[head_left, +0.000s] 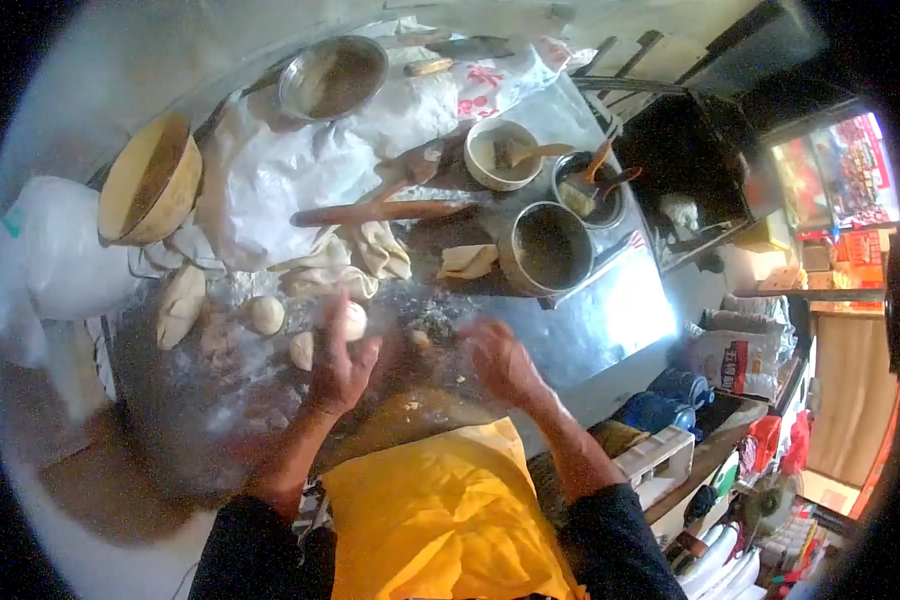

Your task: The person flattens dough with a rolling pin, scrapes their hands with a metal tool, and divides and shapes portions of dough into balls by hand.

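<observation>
The floury table (255, 392) bears pale round dough (356, 321) beside the spread left hand (344, 368); right hand (500, 360) blurred, grip unclear.

Wears blk sleeves (247, 550) w/ a creased, brt yel apron (435, 510).

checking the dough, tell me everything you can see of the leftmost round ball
The dough ball is pale cream, roundish and soft-looking; fine surface detail is too small to tell. It rests on the floury table, left of the left hand and apart from it. No hand touches it; its underside is hidden.
</observation>
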A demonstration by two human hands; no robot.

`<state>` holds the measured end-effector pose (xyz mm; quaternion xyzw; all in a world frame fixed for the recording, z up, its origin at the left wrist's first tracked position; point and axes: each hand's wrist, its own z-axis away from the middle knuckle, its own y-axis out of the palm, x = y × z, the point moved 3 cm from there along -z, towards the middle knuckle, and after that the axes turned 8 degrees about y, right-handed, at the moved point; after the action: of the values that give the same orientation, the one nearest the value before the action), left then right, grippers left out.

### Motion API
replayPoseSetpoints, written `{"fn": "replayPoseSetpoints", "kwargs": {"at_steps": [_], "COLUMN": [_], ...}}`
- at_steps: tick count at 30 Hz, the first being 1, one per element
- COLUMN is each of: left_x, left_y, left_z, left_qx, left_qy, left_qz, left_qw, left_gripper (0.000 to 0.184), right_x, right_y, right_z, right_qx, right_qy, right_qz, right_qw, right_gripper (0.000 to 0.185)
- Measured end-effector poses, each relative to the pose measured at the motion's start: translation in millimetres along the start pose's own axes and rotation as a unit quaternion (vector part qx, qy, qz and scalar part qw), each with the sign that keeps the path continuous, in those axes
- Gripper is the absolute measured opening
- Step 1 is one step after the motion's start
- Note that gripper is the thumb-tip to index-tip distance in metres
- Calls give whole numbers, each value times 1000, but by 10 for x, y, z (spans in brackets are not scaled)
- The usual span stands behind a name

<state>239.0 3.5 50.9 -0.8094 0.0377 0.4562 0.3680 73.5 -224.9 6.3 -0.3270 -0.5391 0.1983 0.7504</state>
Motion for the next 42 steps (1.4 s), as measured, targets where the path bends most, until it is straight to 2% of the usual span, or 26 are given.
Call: {"fn": "replayPoseSetpoints", "kwargs": {"at_steps": [1, 3, 4, 6, 8, 10, 11, 13, 15, 16, 20, 23, 24, 25, 28, 29, 30, 31, 33, 34, 35, 37, 38, 40, 41, 42], "left_x": [364, 571, 536, 348, 387, 372, 341, 360, 472, 514, 575, 552, 632, 539, 214, 150, 68, -15, -292, -410, -544, -812, -755, -944, -1010, -1020], "left_y": [141, 132, 132, 86, 235, 402, 519, 634, 719, 734, 766, 724, 752, 639, 174, 152, 234, 279, 472, 462, 475, 388, 491, 556, 568, 562], "left_z": [306, 550, 478, 173, -225, -405, -452, -432, -255, -199, -204, -188, -97, -116, -181, -164, -99, -93, -28, -7, 4, -34, 96, 143, 144, 154], "left_qx": [129, 221, 228, 131, 131, 134, 210, 284, 327, 290, 207, 215, 195, 203, 153, 108, 45, 49, 288, 265, 268, 239, 245, 256, 266, 264], "left_qy": [-5, 7, -1, -63, -70, -80, -24, 26, 13, 70, 62, 70, 87, 93, 51, -169, -356, -347, -270, -243, -237, -171, -72, -85, -101, -152], "left_qz": [-89, -66, -66, 0, -54, -101, -156, -210, -270, -336, -305, -292, -303, -312, -245, 128, 476, 479, 522, 439, 439, 280, 164, 164, 158, 208], "left_qw": [988, 973, 972, 989, 987, 983, 965, 935, 906, 894, 928, 929, 929, 924, 956, 971, 803, 805, 757, 823, 824, 914, 953, 949, 946, 930], "left_gripper": [61, 57, 57, 52, 53, 55, 58, 62, 65, 70, 67, 66, 67, 69, 70, 66, 61, 61, 52, 46, 46, 43, 42, 42, 42, 40], "right_x": [-28, 153, 126, 81, 76, 27, -19, -57, 28, -12, -98, -123, -208, -103, 305, 468, 662, 791, 868, 974, 1029, 836, 823, 712, 683, 765], "right_y": [-36, -300, -340, -306, -343, -289, -244, -169, -204, -132, -1, 139, 208, 101, -175, -249, -301, -341, -398, -508, -553, -328, -282, -146, -120, -156], "right_z": [-128, -450, -638, -895, -1187, -1306, -1362, -1334, -1228, -1134, -834, -809, -740, -642, -365, -243, -144, -90, 38, 124, 206, 369, 450, 537, 613, 669], "right_qx": [-25, -33, -35, -22, -100, -39, 17, -7, 79, 48, -62, -27, -55, -66, 100, 97, 127, 154, 131, 103, 77, 21, -32, -121, -126, -160], "right_qy": [24, 37, 28, 17, -8, 48, 103, 43, 187, 180, 165, 241, 141, 139, 162, 164, 140, 109, 71, 119, 168, 165, 191, 293, 291, 200], "right_qz": [12, 11, 39, 62, 176, 186, 196, 259, 151, 121, 97, -7, -6, -2, -267, -267, -360, -447, -390, -412, -435, -465, -405, -245, -244, -167], "right_qw": [999, 999, 998, 998, 979, 981, 975, 965, 967, 975, 980, 970, 988, 988, 945, 945, 914, 875, 909, 897, 881, 869, 893, 916, 916, 952], "right_gripper": [36, 41, 40, 41, 46, 47, 49, 49, 49, 47, 39, 33, 32, 32, 23, 23, 25, 27, 31, 31, 32, 28, 25, 18, 18, 16]}}
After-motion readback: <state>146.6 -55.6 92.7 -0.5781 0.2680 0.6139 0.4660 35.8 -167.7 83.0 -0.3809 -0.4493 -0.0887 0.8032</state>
